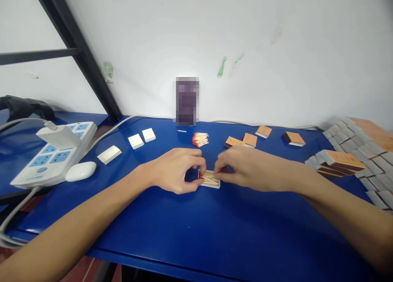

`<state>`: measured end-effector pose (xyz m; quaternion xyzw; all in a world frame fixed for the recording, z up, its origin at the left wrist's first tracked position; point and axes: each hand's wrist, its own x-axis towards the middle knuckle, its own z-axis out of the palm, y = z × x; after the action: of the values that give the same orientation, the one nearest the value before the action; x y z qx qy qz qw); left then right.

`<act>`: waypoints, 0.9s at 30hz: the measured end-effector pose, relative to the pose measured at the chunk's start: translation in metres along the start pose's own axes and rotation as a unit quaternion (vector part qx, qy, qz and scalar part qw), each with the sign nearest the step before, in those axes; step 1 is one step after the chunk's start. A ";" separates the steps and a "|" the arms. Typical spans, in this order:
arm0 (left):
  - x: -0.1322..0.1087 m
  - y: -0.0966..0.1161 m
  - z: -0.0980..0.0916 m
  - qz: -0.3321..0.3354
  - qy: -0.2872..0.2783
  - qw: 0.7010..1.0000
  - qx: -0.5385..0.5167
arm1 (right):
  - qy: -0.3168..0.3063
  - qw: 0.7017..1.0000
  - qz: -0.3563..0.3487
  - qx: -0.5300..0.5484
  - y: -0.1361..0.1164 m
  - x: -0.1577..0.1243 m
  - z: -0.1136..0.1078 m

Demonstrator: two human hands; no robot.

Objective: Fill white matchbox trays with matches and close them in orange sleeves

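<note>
While both forearms reach over the near part of the blue table (196, 233), the left hand (176, 169) curls, thumb and fingertips pinched on the left end of the match tray (210, 179), which rests flat on the tabletop between the hands. The right hand (242, 169) closes its fingertips on the tray's right end, over the sticks. The sticks seem to be getting settled in; the next move calls for keeping the tray level, with the loose match pile (200, 139), orange sleeves (249, 139) and white trays (141, 138) lying beyond.
</note>
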<state>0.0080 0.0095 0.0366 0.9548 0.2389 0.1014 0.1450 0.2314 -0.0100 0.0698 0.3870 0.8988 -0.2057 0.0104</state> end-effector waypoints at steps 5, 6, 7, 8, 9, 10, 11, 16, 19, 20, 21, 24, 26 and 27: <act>0.001 -0.009 0.004 0.006 0.010 1.000 -0.016 | -0.015 1.000 0.012 0.008 -0.004 0.001 0.000; 0.001 -0.011 0.006 0.011 0.008 1.000 -0.023 | -0.013 1.000 0.011 0.008 -0.004 0.001 0.000; 0.001 -0.012 0.007 0.015 0.008 0.999 -0.030 | -0.009 1.000 0.010 0.007 -0.004 0.001 -0.001; 0.001 -0.014 0.009 0.018 0.008 0.999 -0.036 | -0.003 1.000 0.009 0.006 -0.003 0.000 -0.001; 0.001 -0.014 0.010 0.021 0.008 0.999 -0.039 | 0.004 1.000 0.008 0.006 -0.003 -0.001 -0.002; 0.002 -0.015 0.011 0.023 0.009 0.999 -0.040 | 0.010 1.000 0.008 0.006 -0.002 -0.001 -0.003; 0.002 -0.015 0.012 0.025 0.010 0.999 -0.040 | 0.013 1.000 0.008 0.005 -0.002 -0.002 -0.004; 0.002 -0.015 0.015 0.023 0.015 0.999 -0.044 | 0.011 1.000 0.016 -0.021 0.000 -0.001 -0.001; 0.003 -0.015 0.016 0.017 0.020 0.999 -0.039 | -0.004 1.000 0.018 -0.010 0.000 0.001 0.001; 0.003 -0.015 0.017 0.015 0.019 0.999 -0.037 | -0.005 1.000 0.018 -0.002 0.000 0.001 0.001; 0.003 -0.015 0.017 0.014 0.018 0.999 -0.036 | -0.003 1.000 0.017 0.005 0.000 0.001 0.000; 0.004 -0.015 0.018 0.011 0.019 0.999 -0.033 | 0.008 1.000 0.014 0.019 0.001 0.000 -0.002; 0.004 -0.015 0.019 0.009 0.017 1.000 -0.025 | 0.003 0.999 0.015 0.034 0.002 0.000 -0.004; 0.004 -0.015 0.019 0.006 0.015 1.000 -0.019 | -0.006 0.999 0.019 0.042 0.002 0.000 -0.004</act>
<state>0.0106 0.0196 0.0144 0.9518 0.2328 0.1208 0.1592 0.2331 -0.0069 0.0726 0.4029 0.8818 -0.2452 0.0041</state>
